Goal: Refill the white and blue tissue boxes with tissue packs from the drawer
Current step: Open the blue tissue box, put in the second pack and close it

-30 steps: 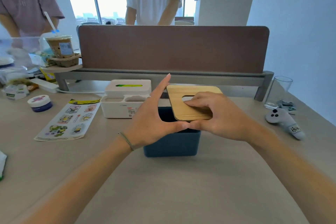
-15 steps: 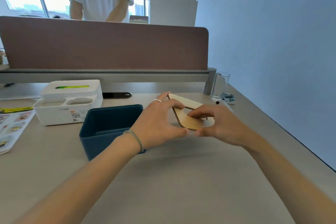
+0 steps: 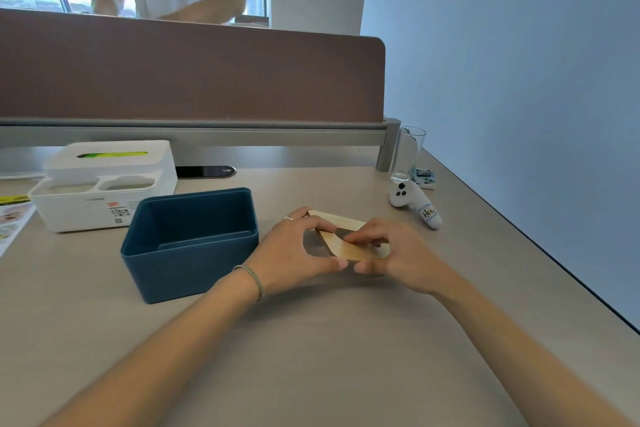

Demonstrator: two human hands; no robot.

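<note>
The blue tissue box (image 3: 180,263) stands on the desk with its top off and its inside bare. Its wooden lid (image 3: 349,246) is low over the desk to the right of the box, tilted, and both hands grip it. My left hand (image 3: 298,253) pinches the lid's left edge. My right hand (image 3: 391,253) holds its right side. The white tissue box (image 3: 104,184) stands behind and left of the blue one, its lid on, with a green pack showing through the slot. No drawer is in view.
A white game controller (image 3: 412,201) and a drinking glass (image 3: 408,156) sit at the far right by the wall. A brown partition (image 3: 194,69) runs along the desk's back, with a person in a white shirt behind it. A sticker sheet (image 3: 10,218) lies at the left edge.
Both hands lifted the wooden lid off the blue box and carried it right and down to the desk. The view swung to the right.
</note>
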